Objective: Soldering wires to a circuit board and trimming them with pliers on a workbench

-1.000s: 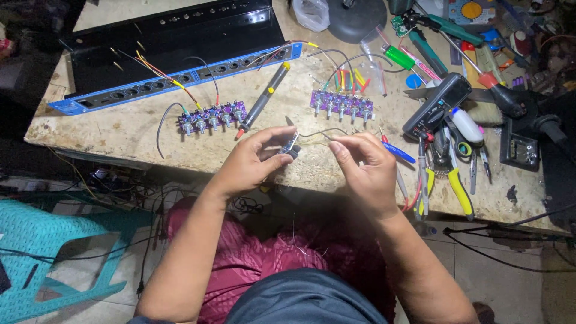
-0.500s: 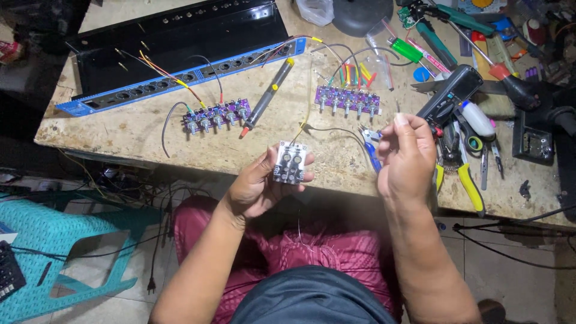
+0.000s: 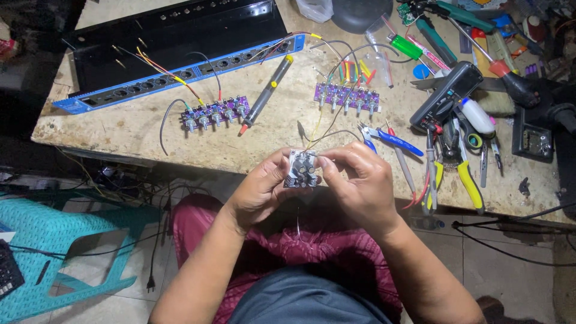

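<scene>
I am gripping a small circuit board (image 3: 302, 170) in my left hand (image 3: 259, 191); my right hand (image 3: 360, 183) is pinching, probably, its wire, needing steady seating next.

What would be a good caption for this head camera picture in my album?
Both hands, left hand and right hand, hold a small circuit board above a cluttered workbench.

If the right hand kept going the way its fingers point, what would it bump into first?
The right hand points leftward at the small circuit board it already touches; beyond that is the left hand.
</scene>
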